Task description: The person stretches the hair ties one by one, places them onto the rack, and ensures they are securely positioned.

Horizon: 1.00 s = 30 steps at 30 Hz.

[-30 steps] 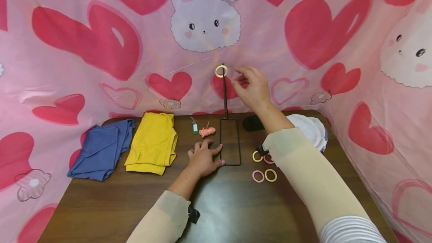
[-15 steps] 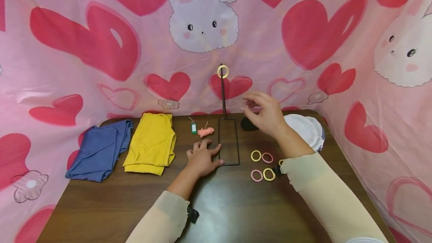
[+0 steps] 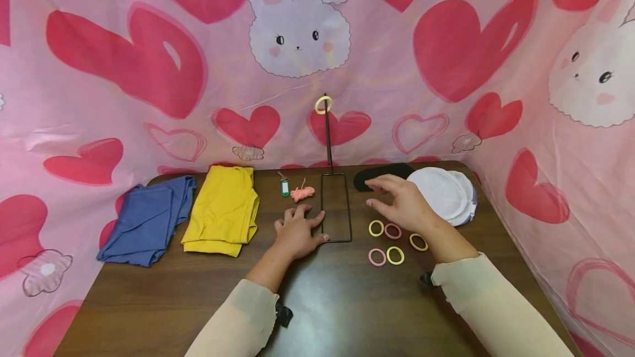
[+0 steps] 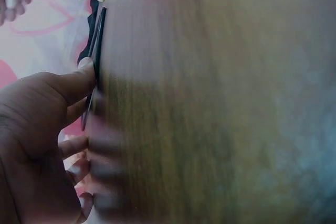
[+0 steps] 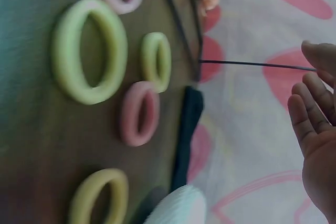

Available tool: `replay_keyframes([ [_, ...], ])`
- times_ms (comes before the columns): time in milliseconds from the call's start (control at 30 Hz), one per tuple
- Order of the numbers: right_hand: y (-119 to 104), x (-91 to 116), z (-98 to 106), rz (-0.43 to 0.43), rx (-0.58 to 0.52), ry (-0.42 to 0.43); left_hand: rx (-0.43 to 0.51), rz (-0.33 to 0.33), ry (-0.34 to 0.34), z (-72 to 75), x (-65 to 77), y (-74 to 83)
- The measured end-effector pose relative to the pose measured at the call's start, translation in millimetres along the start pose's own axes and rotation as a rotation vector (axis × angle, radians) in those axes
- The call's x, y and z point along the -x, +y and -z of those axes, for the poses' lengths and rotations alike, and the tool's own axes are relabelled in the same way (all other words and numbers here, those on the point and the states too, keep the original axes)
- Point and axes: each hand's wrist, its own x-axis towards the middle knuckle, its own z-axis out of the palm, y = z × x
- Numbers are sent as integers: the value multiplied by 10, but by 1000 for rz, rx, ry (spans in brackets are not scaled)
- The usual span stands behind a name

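Note:
A black wire stand (image 3: 349, 208) has its rectangular base on the table and a thin post rising at the back. Near the post's top hangs a yellow ring (image 3: 322, 112), tilted. My left hand (image 3: 297, 234) is spread on the table, its thumb and index finger touching the base's left side; the left wrist view shows the thumb (image 4: 79, 83) on the wire. Holding nothing, my right hand (image 3: 404, 203) hovers above the table's right part with fingers loosely extended. Under and beside it lie pink rings (image 3: 377, 265) and yellow rings (image 3: 395, 263).
Folded blue cloth (image 3: 149, 219) and yellow cloth (image 3: 220, 211) lie at the left. A green key tag (image 3: 285, 188) and coral yarn (image 3: 302, 194) sit left of the stand. At the back right are a black flat item (image 3: 367, 179) and a white round mesh item (image 3: 439, 191).
My right hand has moved away from the post's top, down and to the right, uncovering the rings and black item. The hanging ring has swung. My left hand stays in place.

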Motion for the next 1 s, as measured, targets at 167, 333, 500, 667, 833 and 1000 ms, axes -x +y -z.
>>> replay_keyframes([
  [167,93,182,-32,-47,13,-107,4,1,3,8,2,10],
  [333,190,313,-78,-90,26,-228,11,-1,4,19,-2,10],
  [500,273,397,-140,-100,70,-363,7,-1,4,19,-10,1],
  [667,312,434,-190,-99,109,-441,12,2,0,5,-7,-8],
  [833,317,439,-219,-123,140,-474,13,5,-6,4,5,2],
  [1000,310,423,-248,-126,166,-476,7,6,-5,10,7,20],
])
